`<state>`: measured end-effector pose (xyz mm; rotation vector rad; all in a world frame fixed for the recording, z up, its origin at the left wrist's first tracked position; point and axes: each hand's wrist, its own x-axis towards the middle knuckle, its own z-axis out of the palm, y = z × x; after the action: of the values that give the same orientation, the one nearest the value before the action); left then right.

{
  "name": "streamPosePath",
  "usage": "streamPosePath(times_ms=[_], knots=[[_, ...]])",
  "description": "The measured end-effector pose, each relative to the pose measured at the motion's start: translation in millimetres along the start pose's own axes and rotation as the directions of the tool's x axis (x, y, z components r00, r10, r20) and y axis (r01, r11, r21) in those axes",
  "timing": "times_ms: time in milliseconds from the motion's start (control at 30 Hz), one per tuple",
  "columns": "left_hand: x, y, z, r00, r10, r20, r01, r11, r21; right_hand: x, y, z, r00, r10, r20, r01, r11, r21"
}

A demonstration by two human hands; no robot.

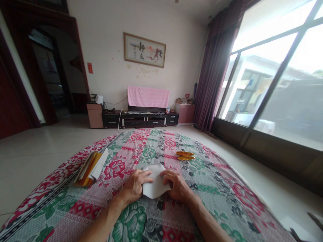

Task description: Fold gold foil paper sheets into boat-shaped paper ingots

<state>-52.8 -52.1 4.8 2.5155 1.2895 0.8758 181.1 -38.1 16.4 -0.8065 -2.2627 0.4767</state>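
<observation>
A white sheet of paper with folded corners lies between my hands on the flowered cloth. My left hand grips its left edge, thumb and fingers closed on it. On the opposite edge my right hand has its fingers curled over the paper, the thumb partly hidden. Beyond my right hand are two folded gold paper pieces, boat-like in shape, lying side by side. To the left rests a loosely curled stack of gold and white paper sheets.
The patterned cloth covers a rounded surface under my arms. A low black TV cabinet stands at the far wall, with a pink cloth draped above it. Purple curtains and large windows are on the right.
</observation>
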Motion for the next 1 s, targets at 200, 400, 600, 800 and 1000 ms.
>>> streamPosePath(times_ms=[200,400,600,800,1000], knots=[[-2,3,-5.7,0.999,-0.011,0.035,0.009,0.999,0.044,-2,0,4,1.0,0.009,0.014,-0.009,1.0,0.027],[-6,-5,-9.1,1.0,-0.009,0.016,0.007,0.996,0.087,0,-5,12,0.999,-0.042,0.012,0.042,0.999,0.016],[-7,-4,-10.4,1.0,-0.002,-0.002,0.002,0.994,0.105,1,-6,9,0.999,-0.019,0.029,0.019,1.0,0.0],[-5,-2,-8.1,1.0,0.007,-0.019,-0.005,0.995,0.101,-1,0,-1,1.0,0.004,0.01,-0.003,1.0,-0.026],[-5,-3,-7.1,0.999,0.015,-0.042,-0.011,0.997,0.082,0,-3,-4,1.0,0.01,0.001,-0.01,1.0,0.006]])
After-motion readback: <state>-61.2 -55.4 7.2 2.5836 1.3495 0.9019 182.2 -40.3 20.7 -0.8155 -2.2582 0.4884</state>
